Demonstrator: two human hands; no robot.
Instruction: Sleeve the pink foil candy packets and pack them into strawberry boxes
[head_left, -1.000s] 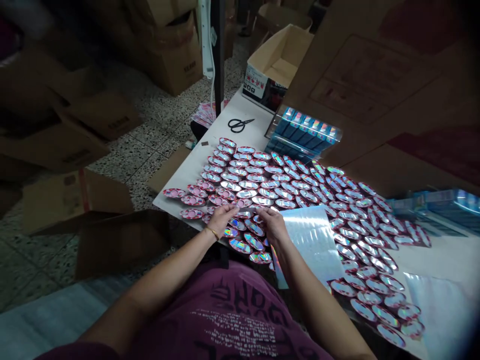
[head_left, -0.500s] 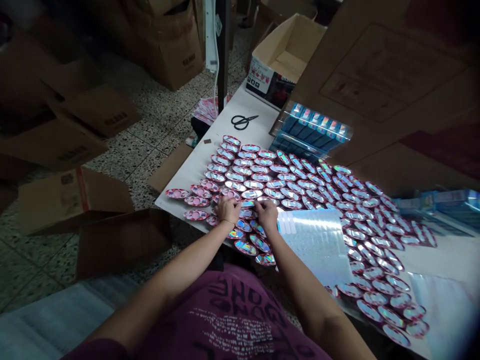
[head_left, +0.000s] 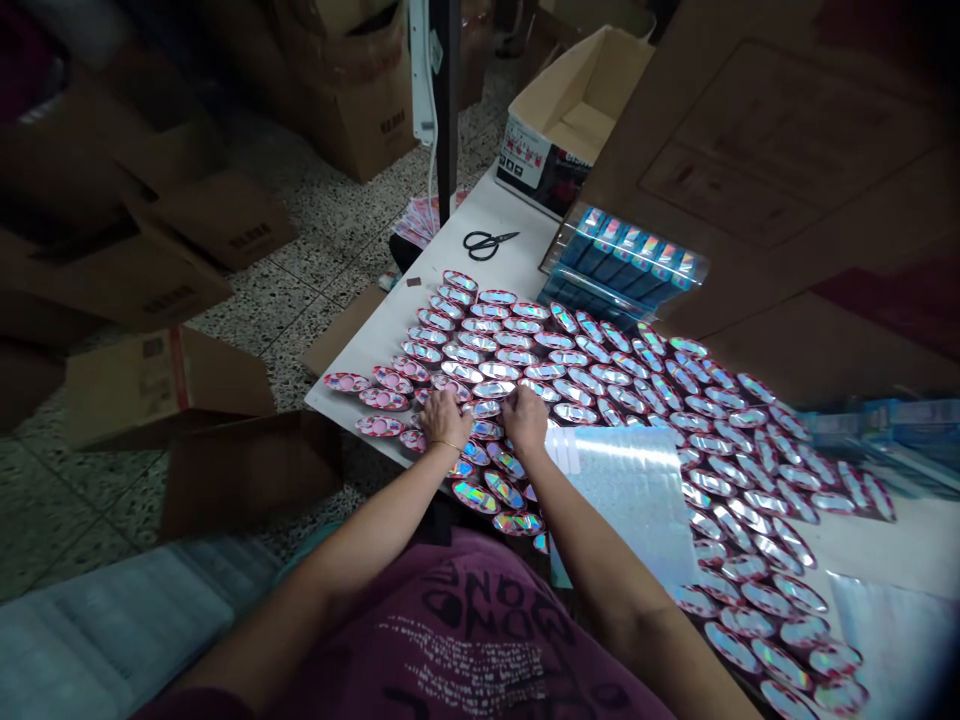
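Observation:
Many oval, red-edged shiny pieces (head_left: 576, 412) stand close together in rows across the white table (head_left: 352, 350). My left hand (head_left: 447, 420), with a thin bracelet at the wrist, is over the pieces near the front left edge, its fingers bent down on them. Just to its right my right hand (head_left: 525, 420) has its fingers curled together at another piece. Between the two hands lies a small oval piece (head_left: 486, 409); whether either hand grips it is too small to tell. A shiny holographic sheet (head_left: 622, 500) lies on the pieces right of my right forearm.
Black scissors (head_left: 489, 245) lie near the far left edge. Behind the pieces are a clear pack of blue boxes (head_left: 634, 255), an open carton (head_left: 581, 120) and a large cardboard box (head_left: 780, 170). Open boxes (head_left: 225, 390) stand on the floor at left.
Both hands have shifted slightly left in the view, along with the pieces and sheet. My right hand's fingers look more tucked in. The scissors lie as before.

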